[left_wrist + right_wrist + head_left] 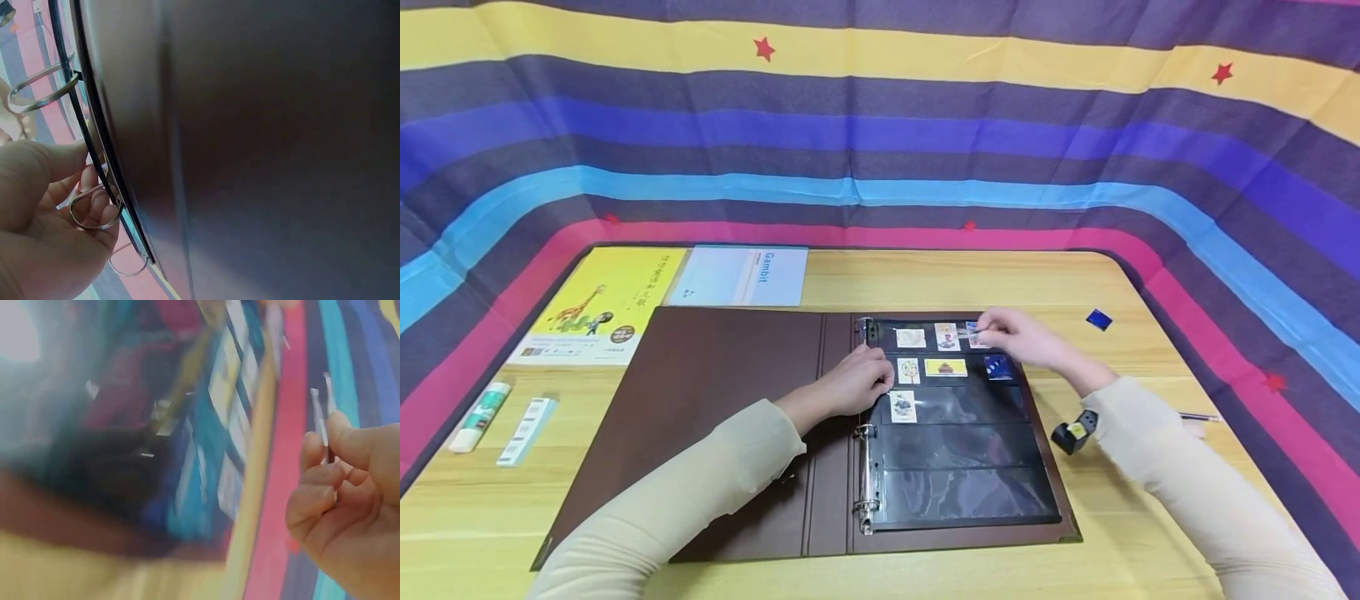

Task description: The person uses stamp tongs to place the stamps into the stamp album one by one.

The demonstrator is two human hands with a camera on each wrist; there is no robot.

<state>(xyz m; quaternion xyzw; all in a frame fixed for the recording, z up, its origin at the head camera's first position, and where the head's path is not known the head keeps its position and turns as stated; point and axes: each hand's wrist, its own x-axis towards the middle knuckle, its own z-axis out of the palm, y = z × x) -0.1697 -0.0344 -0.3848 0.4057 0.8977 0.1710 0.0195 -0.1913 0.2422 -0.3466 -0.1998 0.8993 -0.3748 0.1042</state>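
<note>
A brown ring binder (737,375) lies open with a black stamp page (970,492) on its rings. Stamps sit in the page's upper three rows, among them a yellow stamp (946,367) and a dark blue stamp (999,367). My left hand (859,382) pinches the page's left edge between the rings, thumb and fingers curled there in the left wrist view. With my right hand (1018,336) I grip metal tweezers (322,415) over the top row's right end. Their tips stand apart with nothing visible between them in the right wrist view.
A loose blue stamp (1099,319) lies on the table at right. A black device (1075,431) is at my right wrist, with a pen (1198,417) beyond. On the left are a yellow book (602,304), a Gambit pad (741,275), a glue stick (480,417) and a white strip (526,432).
</note>
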